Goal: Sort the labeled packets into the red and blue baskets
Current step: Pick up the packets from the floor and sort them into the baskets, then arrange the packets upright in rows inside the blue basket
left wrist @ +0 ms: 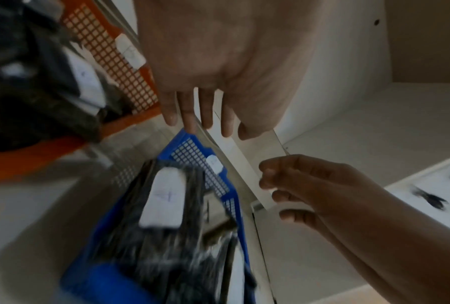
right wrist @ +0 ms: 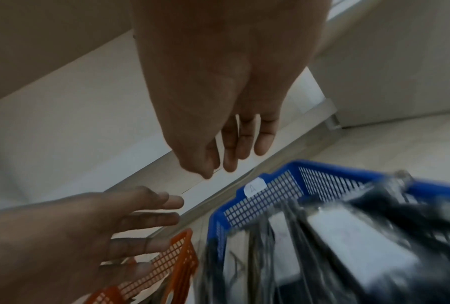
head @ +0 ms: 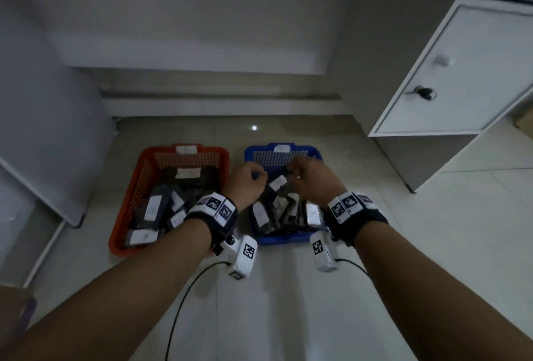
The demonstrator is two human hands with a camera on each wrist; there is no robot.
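Above the blue basket (head: 261, 153) of packets (head: 277, 182), your left hand (head: 248, 179) and right hand (head: 310, 177) hover empty, fingers relaxed.

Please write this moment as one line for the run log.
left hand open | right hand open | both over blue basket | packets in both baskets

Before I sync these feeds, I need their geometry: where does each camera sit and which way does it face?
Head: on the head, looking down at the floor, the red basket, the blue basket, both forearms and hands.
Left wrist: under the left hand, looking along its fingers; the right hand enters from the right.
Right wrist: under the right hand, looking along its fingers; the left hand enters from the left.
Shared: all three show both baskets, the dark labeled packets and both hands.
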